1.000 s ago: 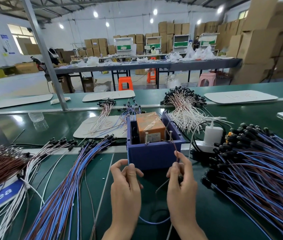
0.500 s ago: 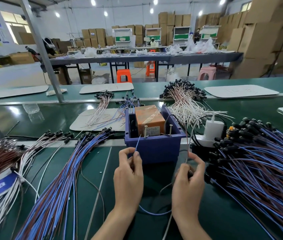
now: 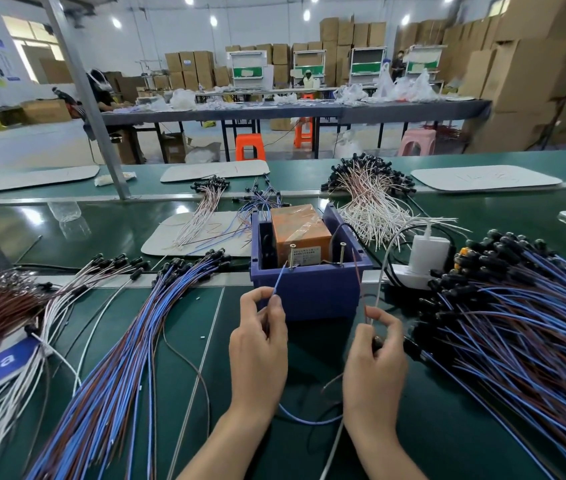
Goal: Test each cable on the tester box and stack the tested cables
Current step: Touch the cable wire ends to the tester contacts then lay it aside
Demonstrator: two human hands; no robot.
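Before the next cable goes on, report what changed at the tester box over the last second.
The left hand and right hand drew back from the tester box and moved apart. The left hand now pinches the blue wire end, raised toward the left screw. The right hand, pinching the brown wire, shifted right. The box, left cable pile and right cable pile stayed put.
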